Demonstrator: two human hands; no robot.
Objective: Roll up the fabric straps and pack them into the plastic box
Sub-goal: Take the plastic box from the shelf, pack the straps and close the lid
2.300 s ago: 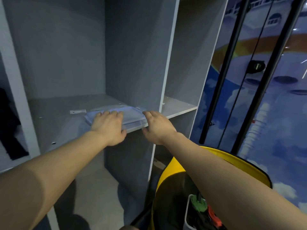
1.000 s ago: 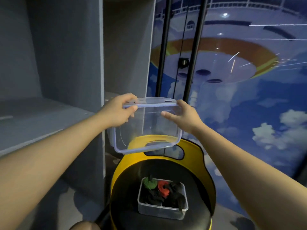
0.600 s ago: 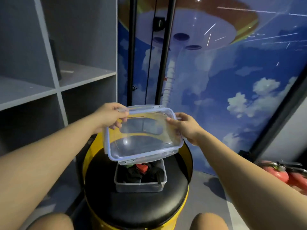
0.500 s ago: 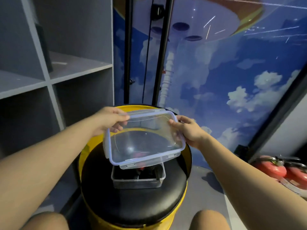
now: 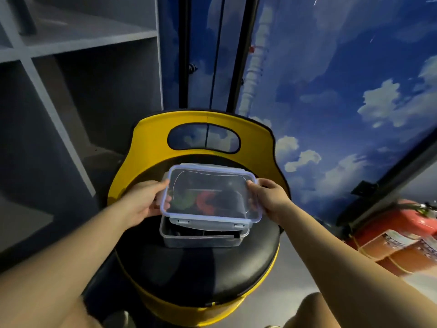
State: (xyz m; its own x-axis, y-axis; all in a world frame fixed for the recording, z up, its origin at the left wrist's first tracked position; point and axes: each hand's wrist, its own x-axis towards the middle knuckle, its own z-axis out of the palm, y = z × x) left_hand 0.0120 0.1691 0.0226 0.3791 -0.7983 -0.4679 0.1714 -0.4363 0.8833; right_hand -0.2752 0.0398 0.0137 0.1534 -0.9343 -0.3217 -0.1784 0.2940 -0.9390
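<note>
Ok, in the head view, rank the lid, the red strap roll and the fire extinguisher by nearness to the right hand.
1. Lid: gripped at its right edge by the right hand.
2. Red strap roll: in the box, left of that hand.
3. Fire extinguisher: on the floor, far right.

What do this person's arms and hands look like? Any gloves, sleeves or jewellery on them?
Both arms are bare along all that shows of them; no sleeve is in view. The left hand and the right hand wear no gloves, and no watch, bracelet or ring can be seen on either wrist or on the fingers that show.
</note>
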